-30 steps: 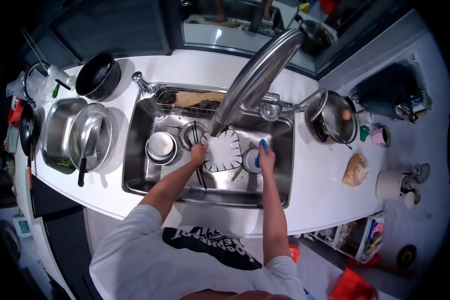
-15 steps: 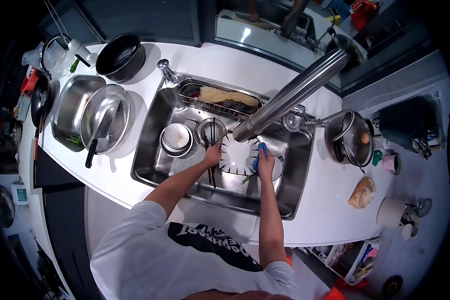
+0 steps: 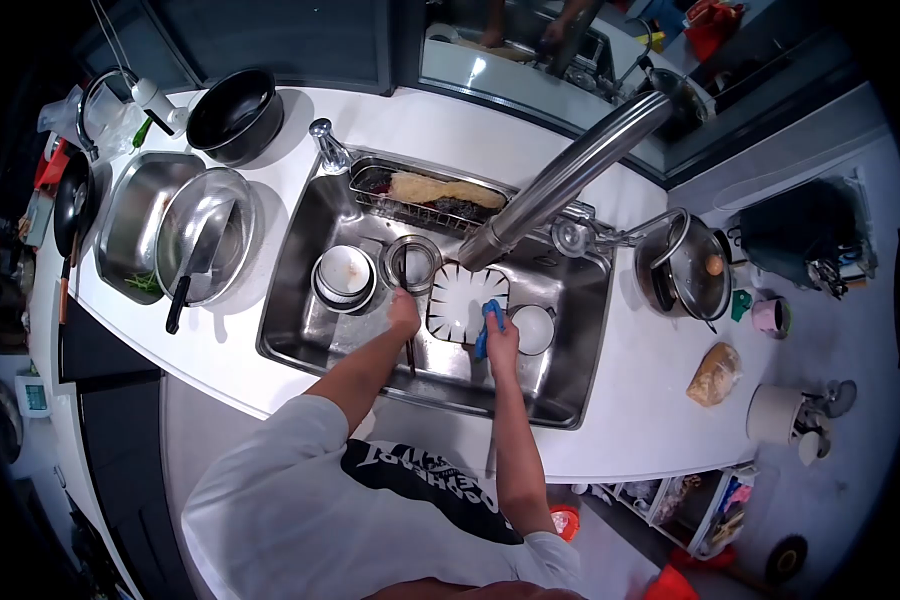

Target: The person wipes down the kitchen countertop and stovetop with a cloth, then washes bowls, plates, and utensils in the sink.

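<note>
My left hand (image 3: 404, 312) is closed around dark chopsticks (image 3: 411, 356), held over the sink (image 3: 310, 215) with their far ends by a round metal-rimmed bowl (image 3: 425, 262). My right hand (image 3: 504, 348) grips a blue cloth (image 3: 489, 325) at the right edge of a white square plate with dark stripes around its rim (image 3: 458, 305). Beside that hand sits a small white bowl (image 3: 534, 328). To the left of my left hand, white bowls (image 3: 346, 270) are stacked in the sink.
A thick steel faucet (image 3: 580, 165) reaches over the sink. A wire rack (image 3: 420, 208) hangs at its back. On the left, a knife (image 3: 198, 262) lies across a strainer bowl (image 3: 245, 235). A lidded pot (image 3: 695, 275) and a bag (image 3: 715, 373) stand on the right.
The chopsticks, spread apart before, now lie close together, and my left hand has moved slightly left. My right hand and the cloth have moved left and nearer me. The whole view has shifted slightly.
</note>
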{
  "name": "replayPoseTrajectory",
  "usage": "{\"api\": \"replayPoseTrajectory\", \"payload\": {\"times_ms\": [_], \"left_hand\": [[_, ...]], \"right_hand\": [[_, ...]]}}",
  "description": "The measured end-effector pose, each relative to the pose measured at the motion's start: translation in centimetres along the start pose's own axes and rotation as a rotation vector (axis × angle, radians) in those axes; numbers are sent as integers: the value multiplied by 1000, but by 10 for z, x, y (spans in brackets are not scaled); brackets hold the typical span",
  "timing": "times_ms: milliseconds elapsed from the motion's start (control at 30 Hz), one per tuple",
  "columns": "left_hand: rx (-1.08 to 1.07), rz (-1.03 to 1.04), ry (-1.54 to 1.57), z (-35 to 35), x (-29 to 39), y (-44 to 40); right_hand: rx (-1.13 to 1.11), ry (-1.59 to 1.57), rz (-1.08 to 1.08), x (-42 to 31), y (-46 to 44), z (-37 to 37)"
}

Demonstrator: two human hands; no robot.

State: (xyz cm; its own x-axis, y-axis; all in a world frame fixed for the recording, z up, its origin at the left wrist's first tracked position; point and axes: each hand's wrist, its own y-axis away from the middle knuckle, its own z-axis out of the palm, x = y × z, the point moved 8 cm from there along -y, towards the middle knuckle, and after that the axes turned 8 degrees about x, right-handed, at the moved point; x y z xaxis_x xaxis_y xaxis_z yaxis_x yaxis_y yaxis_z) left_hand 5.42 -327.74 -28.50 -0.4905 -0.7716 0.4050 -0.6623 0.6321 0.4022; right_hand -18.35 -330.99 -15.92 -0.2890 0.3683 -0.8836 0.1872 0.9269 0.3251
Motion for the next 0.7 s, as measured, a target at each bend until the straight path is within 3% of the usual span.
{"api": "replayPoseTrajectory", "payload": {"times_ms": [67,167,233,300,367,467,567,633,667,700], "left_hand": [[15,-14,25,17,-20,-17],[-62,142,-26,33,-23,-25],[-157,92,257,29,-18,-30],[-209,-67,573,-43,21,9],[-328,-221,1012,-29,22,-5],[-357,-373,1408,-55,39,13],[-379,-454,1433,-67,50,53],[-529,-369,1361,-60,61,87],[-576,-245,1280,-64,66,101],[-610,-240,1288,-66,64,104]], "right_hand": [[2,-4,-15,5,2,3],[7,-79,15,6,10,5],[53,-25,12,-6,20,4],[140,-44,-40,-9,29,3],[264,-129,-147,-4,36,5],[374,-328,-249,-63,86,9],[394,-307,-390,-78,96,29],[395,-269,-493,-92,92,43],[287,-170,-414,-88,84,50],[193,-281,-182,-83,78,51]]}}
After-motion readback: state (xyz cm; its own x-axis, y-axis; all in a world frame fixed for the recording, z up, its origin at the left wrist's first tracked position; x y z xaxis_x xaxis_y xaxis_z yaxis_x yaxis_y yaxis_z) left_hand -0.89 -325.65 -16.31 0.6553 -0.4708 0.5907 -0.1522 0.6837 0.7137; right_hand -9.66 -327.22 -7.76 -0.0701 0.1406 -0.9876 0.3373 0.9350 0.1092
